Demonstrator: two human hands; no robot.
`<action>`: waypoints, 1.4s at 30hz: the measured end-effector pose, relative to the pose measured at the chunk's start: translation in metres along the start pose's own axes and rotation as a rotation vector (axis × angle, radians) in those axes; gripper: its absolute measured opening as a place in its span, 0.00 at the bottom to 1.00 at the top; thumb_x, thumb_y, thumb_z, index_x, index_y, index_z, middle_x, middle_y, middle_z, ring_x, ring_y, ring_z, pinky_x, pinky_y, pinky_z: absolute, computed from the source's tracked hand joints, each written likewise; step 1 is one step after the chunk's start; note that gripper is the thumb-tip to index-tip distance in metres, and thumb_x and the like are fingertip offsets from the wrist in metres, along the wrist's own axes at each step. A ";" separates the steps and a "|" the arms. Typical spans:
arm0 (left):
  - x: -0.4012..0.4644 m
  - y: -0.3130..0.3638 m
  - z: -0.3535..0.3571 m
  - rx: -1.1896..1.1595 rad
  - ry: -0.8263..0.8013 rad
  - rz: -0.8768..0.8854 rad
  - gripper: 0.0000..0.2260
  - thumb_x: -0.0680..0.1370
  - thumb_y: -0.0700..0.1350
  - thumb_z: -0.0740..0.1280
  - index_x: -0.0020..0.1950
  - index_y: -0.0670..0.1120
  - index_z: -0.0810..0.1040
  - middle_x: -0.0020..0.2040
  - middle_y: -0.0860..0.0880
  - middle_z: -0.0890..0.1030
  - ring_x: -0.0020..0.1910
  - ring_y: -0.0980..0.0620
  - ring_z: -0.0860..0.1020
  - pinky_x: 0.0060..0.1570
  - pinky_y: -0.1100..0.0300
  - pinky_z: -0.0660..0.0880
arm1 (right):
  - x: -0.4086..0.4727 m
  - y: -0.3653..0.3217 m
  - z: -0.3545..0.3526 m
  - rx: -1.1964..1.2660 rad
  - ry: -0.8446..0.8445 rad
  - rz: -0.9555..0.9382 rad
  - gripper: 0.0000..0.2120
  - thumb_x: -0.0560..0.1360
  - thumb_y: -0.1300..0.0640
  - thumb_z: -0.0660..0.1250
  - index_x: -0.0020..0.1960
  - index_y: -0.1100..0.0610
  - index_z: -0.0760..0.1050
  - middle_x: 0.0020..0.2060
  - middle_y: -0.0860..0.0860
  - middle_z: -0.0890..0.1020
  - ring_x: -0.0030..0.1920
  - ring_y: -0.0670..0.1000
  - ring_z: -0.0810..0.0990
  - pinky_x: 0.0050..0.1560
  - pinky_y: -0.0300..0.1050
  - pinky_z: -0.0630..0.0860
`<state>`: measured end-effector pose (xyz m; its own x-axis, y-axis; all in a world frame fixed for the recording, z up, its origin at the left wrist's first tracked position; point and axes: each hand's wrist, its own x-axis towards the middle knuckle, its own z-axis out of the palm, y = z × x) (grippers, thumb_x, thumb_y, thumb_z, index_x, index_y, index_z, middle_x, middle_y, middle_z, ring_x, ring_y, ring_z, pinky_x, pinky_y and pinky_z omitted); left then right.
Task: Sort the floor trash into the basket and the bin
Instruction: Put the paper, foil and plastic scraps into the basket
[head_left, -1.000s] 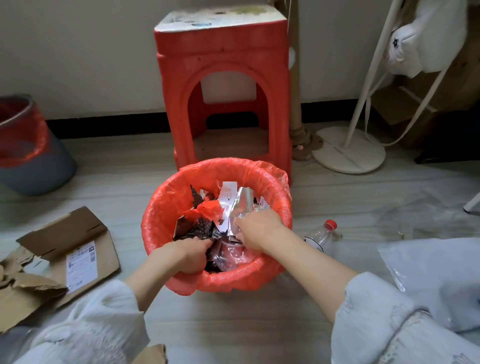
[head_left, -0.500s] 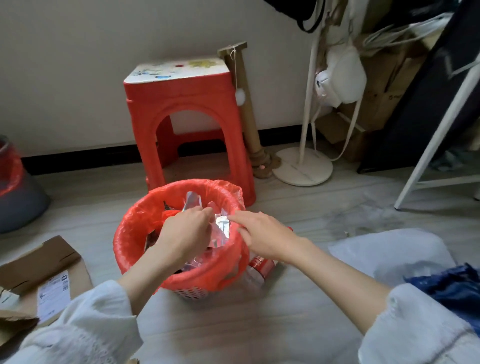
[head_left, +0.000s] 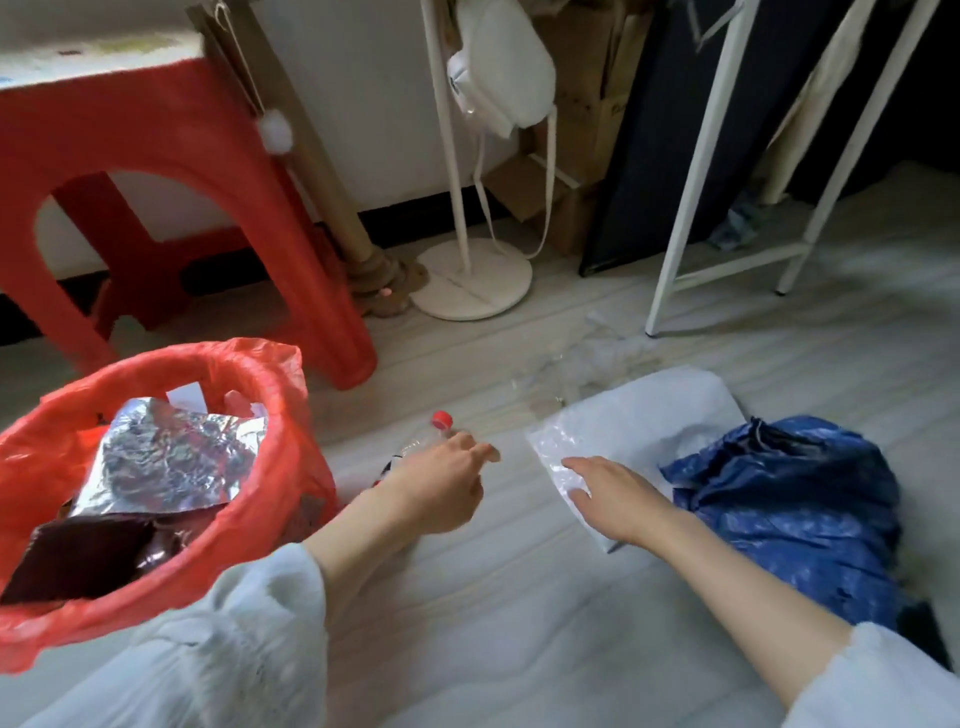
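Red plastic stool (head_left: 171, 156) stands at upper left against the wall, its near leg just behind the basket; basket (head_left: 156, 499), lined with a red bag, sits on the floor at lower left, filled with a crumpled silver foil wrapper (head_left: 166, 457) lying on top and a dark wrapper (head_left: 78, 561) below it toward the near rim. Crumpled blue plastic bag (head_left: 789, 509) lies on the floor at right, touching and partly overlapping a flat white plastic sheet (head_left: 639, 421); both remain outside the basket. White metal frame (head_left: 696, 166) rises at upper right; white lamp stand (head_left: 470, 275) with round base stands near the wall, a white pouch (head_left: 498, 78) hanging from its pole; a cardboard post (head_left: 311, 156) leans between stool and stand.

Left hand (head_left: 441, 488), sleeve in white, reaches forward just right of the basket, fingers loosely extended and holding nothing, its knuckles covering part of the bottle. Right hand (head_left: 613, 493) reaches forward, palm down, fingers spread and straight, fingertips resting on the near corner of the white plastic sheet; whether it presses cannot be told. Clear plastic bottle (head_left: 423, 441) with a red cap lies on the floor beside the basket, largely hidden behind the left hand; contact between hand and bottle cannot be determined.
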<state>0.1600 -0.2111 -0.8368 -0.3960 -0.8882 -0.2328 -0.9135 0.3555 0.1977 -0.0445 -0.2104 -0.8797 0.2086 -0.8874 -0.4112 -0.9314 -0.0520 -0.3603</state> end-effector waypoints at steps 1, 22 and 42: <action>0.009 0.005 0.012 0.003 -0.046 0.014 0.19 0.79 0.41 0.54 0.70 0.50 0.65 0.69 0.48 0.67 0.68 0.47 0.65 0.64 0.55 0.64 | 0.003 0.014 0.008 -0.009 -0.024 0.029 0.23 0.80 0.55 0.52 0.74 0.53 0.56 0.73 0.52 0.60 0.72 0.54 0.60 0.69 0.49 0.63; 0.020 0.005 0.166 0.026 -0.304 -0.099 0.48 0.68 0.66 0.66 0.76 0.47 0.42 0.75 0.46 0.53 0.75 0.47 0.53 0.71 0.45 0.51 | -0.037 0.033 0.121 0.309 -0.144 -0.174 0.18 0.79 0.60 0.56 0.68 0.56 0.69 0.69 0.51 0.70 0.69 0.50 0.66 0.68 0.38 0.60; -0.046 0.000 0.083 -0.084 0.154 -0.123 0.11 0.77 0.41 0.59 0.59 0.47 0.70 0.54 0.46 0.71 0.47 0.40 0.77 0.39 0.50 0.72 | -0.040 -0.006 0.091 0.376 0.258 0.365 0.12 0.76 0.53 0.61 0.36 0.55 0.66 0.38 0.54 0.76 0.44 0.58 0.74 0.41 0.47 0.68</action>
<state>0.1707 -0.1464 -0.9049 -0.2577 -0.9595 -0.1133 -0.9406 0.2223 0.2566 -0.0198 -0.1332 -0.9372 -0.2295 -0.9027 -0.3641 -0.7497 0.4025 -0.5253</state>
